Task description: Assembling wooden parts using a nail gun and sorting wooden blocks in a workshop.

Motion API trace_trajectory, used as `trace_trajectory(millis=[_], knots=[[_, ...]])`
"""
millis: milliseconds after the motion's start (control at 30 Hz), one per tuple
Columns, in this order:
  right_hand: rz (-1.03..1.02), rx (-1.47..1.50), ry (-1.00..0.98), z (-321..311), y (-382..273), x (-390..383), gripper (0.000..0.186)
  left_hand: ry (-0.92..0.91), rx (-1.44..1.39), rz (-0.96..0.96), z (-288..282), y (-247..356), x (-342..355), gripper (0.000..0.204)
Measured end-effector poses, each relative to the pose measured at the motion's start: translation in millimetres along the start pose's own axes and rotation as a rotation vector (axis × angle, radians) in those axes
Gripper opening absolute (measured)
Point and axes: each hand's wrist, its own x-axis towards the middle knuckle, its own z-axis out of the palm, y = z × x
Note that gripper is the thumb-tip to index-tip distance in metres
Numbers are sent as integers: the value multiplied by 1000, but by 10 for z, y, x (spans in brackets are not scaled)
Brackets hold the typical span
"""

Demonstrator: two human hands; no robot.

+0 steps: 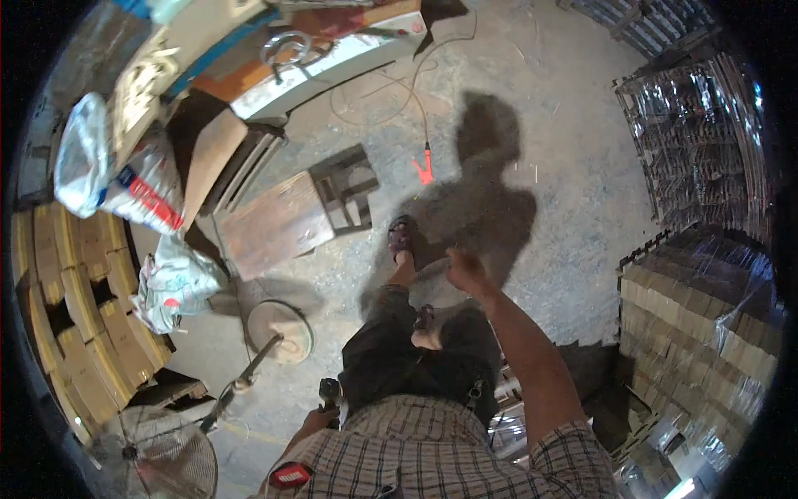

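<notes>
Gripping a dark handheld tool (330, 390), your left hand (317, 418) hung low at your side. Your right hand (467, 273) was out ahead, too blurred to tell open from closed; beyond it, a red hose end (425, 170) lay on the floor (573, 158).

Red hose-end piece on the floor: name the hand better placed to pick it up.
Probably the right hand: it appears nearer the red hose-end piece and looks empty, though blurred; the left hand holds a dark object.
</notes>
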Motion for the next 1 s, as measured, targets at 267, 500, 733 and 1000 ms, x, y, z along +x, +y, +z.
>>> trace_trajectory(millis=[267,500,733,1000], knots=[[-415,3803,-257,139,-505,1885,52,87,-732,-490,158,448,-277,27],[726,3461,-230,-928,-1141,3737,34,1,-626,-641,214,1021,491,33],[532,3086,297,-1061,-1532,4394,24,49,-574,-719,206,1631,1054,31],[71,3915,788,-85,-2011,2077,40,58,-407,-598,-209,2811,618,29]])
